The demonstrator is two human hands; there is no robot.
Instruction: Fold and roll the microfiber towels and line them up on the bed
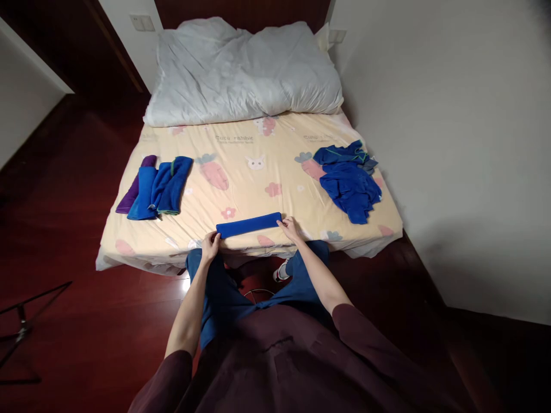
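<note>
A blue towel (248, 225), folded into a long narrow strip, lies near the front edge of the bed. My left hand (210, 246) pinches its left end, and my right hand (290, 229) grips the right end between thumb and fingers. To the left lie folded towels: a purple one (135, 192), a lighter blue one (143, 194) and a darker blue one (173, 184) with green edging. Off to the right is a crumpled heap of blue towels (350, 186), some with green trim. How many are in the heap I cannot tell.
The bed (253, 189) has a yellow sheet printed with rabbits and carrots. A bulky white quilt (249, 74) spans its head end. A wall (451, 143) rises close on the right. A black stand leg (21, 327) rests on the dark red floor at left.
</note>
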